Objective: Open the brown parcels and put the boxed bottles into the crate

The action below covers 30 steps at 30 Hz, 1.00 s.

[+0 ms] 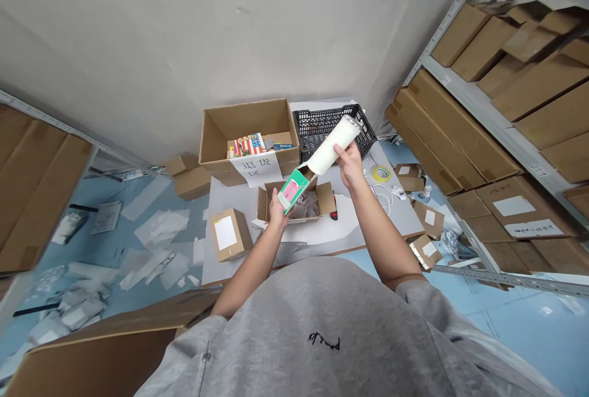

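Observation:
My left hand (278, 213) grips a green and white product carton (291, 191) with a pink picture on its face. My right hand (350, 164) holds a white cylindrical tumbler (332, 146) with a metallic end. The tumbler's lower end is at the carton's open, flapped end, and I cannot tell whether it is inside. Below both hands is an open cardboard box (325, 199) holding grey packing material. The carton hides part of that box.
A large open cardboard box (248, 121) holds a colourful printed item and bears a paper sign (256, 169) with Chinese characters. Nearby are a black plastic crate (317, 124), a yellow tape roll (381, 173), a small sealed box (230, 234), and metal shelves (478, 108) of cartons.

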Each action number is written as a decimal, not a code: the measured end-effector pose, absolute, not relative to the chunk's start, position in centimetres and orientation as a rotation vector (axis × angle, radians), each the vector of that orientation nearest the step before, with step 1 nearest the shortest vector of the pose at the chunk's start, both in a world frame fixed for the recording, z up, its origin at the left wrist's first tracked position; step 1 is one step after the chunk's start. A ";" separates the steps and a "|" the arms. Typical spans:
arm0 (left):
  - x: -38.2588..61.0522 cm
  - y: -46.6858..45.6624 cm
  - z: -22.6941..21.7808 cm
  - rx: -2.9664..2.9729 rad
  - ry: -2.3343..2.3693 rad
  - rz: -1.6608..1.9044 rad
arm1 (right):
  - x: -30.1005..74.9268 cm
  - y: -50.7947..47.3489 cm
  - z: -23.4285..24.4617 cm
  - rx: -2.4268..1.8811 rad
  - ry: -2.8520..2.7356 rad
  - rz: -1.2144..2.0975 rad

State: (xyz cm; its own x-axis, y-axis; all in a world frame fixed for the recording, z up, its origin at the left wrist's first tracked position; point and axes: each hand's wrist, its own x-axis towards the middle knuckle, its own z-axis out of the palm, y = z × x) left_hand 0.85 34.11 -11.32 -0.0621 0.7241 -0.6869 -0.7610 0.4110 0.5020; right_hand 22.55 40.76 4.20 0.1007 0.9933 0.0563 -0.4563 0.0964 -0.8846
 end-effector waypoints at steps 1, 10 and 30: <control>0.9 34.2 -11.3 -0.029 1.142 1.237 | 22.5 40.6 3.8 -0.844 -0.867 1.273; 0.1 34.6 -11.7 0.063 1.335 1.288 | 23.6 39.5 2.0 -0.943 -1.063 1.137; 0.6 34.2 -10.5 0.232 1.311 1.315 | 23.2 38.9 2.8 -0.971 -1.177 0.961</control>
State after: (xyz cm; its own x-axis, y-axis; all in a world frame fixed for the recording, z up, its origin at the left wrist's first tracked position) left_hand 0.56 34.24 -10.48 -0.2763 0.7840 -0.5559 -0.5585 0.3397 0.7567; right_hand 23.24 38.92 2.84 0.1266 0.9509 0.2824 -0.0862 0.2941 -0.9519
